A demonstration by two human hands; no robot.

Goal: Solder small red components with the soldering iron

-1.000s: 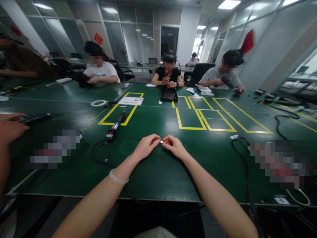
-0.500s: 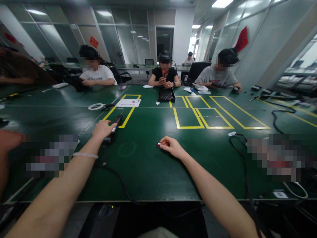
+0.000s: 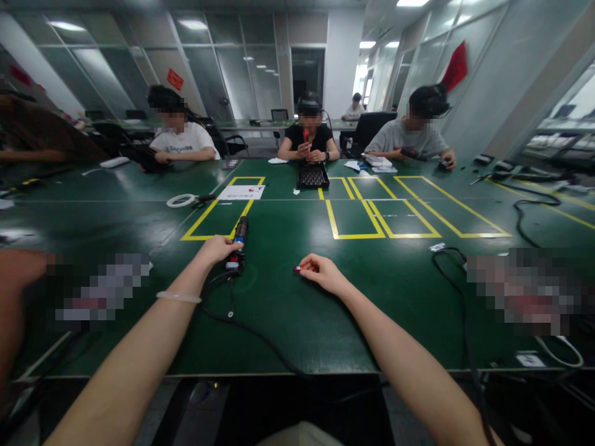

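My left hand [image 3: 217,250] is closed around a corded electric screwdriver [image 3: 241,231], a dark cylinder with a blue band and a red part at its lower end. A black cord [image 3: 260,337] trails from it toward the table's front edge. To the right, my right hand [image 3: 321,272] pinches a small red and white piece [image 3: 298,269] between thumb and fingertips, low over the green table [image 3: 297,334]. The piece is too small for me to tell its kind.
Yellow tape outlines [image 3: 357,236] mark the table. A printed sheet [image 3: 242,192] and a white coil [image 3: 181,201] lie at the left. Across the table, a person sits behind a black tray [image 3: 313,176]. Blurred boxes stand either side, and another person's arm [image 3: 23,272] reaches in at far left.
My left hand has moved right with the electric screwdriver, which now stands more upright in the view, and its cord has shifted along. My right hand stays in place with the small piece.
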